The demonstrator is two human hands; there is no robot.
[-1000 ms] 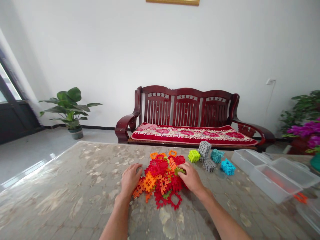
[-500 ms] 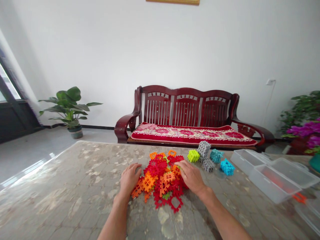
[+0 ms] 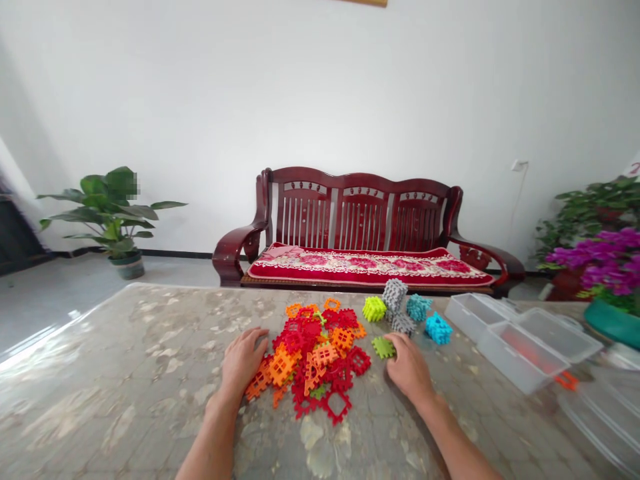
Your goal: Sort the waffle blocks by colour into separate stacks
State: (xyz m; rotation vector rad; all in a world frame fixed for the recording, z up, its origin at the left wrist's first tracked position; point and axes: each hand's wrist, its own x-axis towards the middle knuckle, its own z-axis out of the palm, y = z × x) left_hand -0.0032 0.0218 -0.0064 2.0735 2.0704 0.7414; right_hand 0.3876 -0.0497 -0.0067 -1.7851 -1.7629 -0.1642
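Note:
My right hand (image 3: 407, 365) pinches a flat green interlocking toy tile (image 3: 383, 347) at its right edge, close above the table and to the right of the pile. A heap of red and orange interlocking tiles (image 3: 340, 373) lies in front of me, with a few green ones among them. At the heap's left side rests my left hand (image 3: 245, 360), fingers stretched out on the table and holding nothing. Behind the green tile stand stacks sorted by colour: a lime green stack (image 3: 374, 309), grey stacks (image 3: 395, 295), a teal stack (image 3: 419, 307) and a bright blue stack (image 3: 439, 328).
A clear plastic box (image 3: 523, 357) with open lids stands at the right, something red inside it. An orange tile (image 3: 567, 381) lies beside it. A patterned cloth (image 3: 125, 380) covers the table. Beyond are a wooden bench (image 3: 345, 220) and a potted plant (image 3: 125, 263).
My right hand has moved right, away from the heap, with a green tile in its fingers. My left hand stays beside the heap. The view has turned slightly right.

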